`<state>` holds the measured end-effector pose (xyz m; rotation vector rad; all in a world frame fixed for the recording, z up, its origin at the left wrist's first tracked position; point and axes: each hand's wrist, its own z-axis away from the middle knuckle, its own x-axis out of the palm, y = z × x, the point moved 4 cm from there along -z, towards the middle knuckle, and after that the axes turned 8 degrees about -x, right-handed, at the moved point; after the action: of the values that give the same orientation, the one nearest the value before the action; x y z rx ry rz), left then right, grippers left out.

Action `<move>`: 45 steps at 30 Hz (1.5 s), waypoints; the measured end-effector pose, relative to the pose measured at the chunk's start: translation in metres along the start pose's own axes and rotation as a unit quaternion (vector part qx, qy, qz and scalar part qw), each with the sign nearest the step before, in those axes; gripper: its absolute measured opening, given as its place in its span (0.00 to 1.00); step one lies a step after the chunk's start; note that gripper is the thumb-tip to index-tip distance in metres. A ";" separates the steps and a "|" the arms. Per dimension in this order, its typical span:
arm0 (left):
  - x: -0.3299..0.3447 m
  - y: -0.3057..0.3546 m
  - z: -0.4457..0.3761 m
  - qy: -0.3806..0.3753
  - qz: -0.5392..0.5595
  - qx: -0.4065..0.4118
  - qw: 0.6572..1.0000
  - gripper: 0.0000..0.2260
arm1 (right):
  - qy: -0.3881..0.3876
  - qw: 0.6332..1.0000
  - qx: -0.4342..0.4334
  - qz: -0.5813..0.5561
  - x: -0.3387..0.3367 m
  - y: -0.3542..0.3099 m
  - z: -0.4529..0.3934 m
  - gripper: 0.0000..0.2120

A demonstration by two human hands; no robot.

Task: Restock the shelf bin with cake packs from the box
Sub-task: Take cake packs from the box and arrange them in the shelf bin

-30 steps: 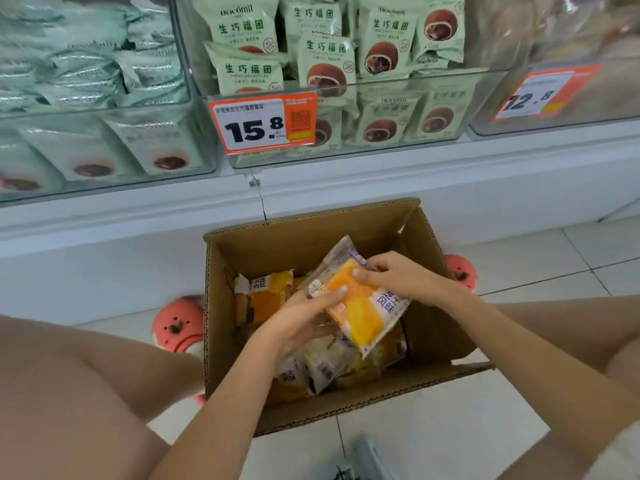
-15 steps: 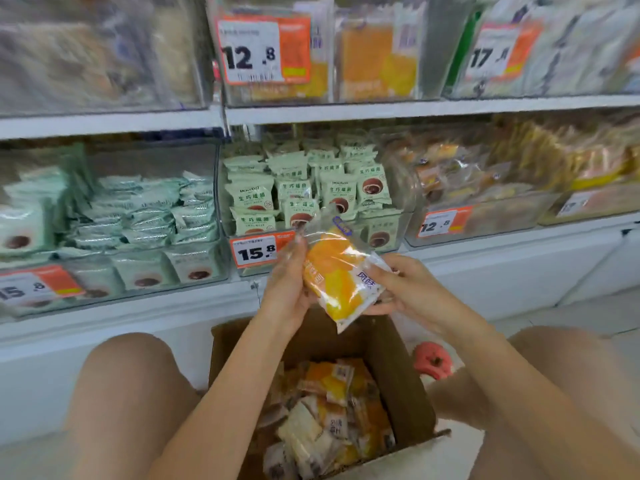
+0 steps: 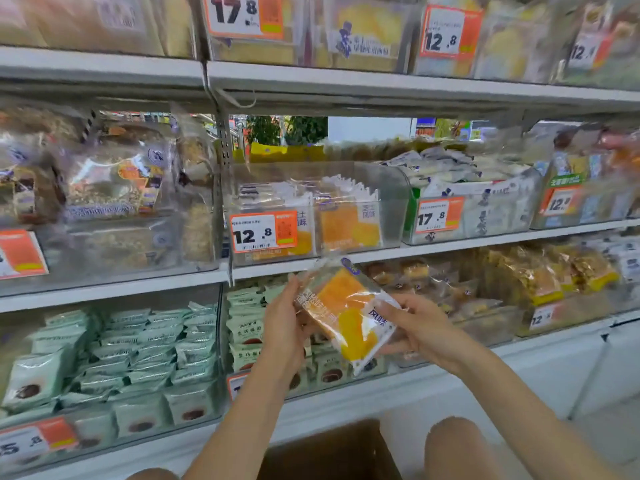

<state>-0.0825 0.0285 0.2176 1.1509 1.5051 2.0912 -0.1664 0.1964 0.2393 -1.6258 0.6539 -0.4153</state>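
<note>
Since a moment ago the cake pack [image 3: 346, 317] has risen clear of the box [image 3: 332, 452]; both hands, left [image 3: 282, 327] and right [image 3: 420, 329], pinch its edges. Carrying step: next lift toward 12 o'clock, over the shelf bin [image 3: 391, 209] wall.

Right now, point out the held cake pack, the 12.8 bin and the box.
cake pack [image 3: 346, 315], head view, orange front.
12.8 bin [image 3: 391, 202], head view, clear right wall.
box [image 3: 332, 452], head view, inner wall.
</note>
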 end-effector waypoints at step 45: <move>0.095 0.113 -0.110 0.145 -0.669 0.585 0.436 0.27 | 0.088 0.833 0.088 0.540 -0.058 -0.105 -0.320 0.19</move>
<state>-0.2032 -0.0245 0.3459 -0.5167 2.5894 -0.1007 -0.3876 -0.0082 0.4005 -0.8283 1.4926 0.2212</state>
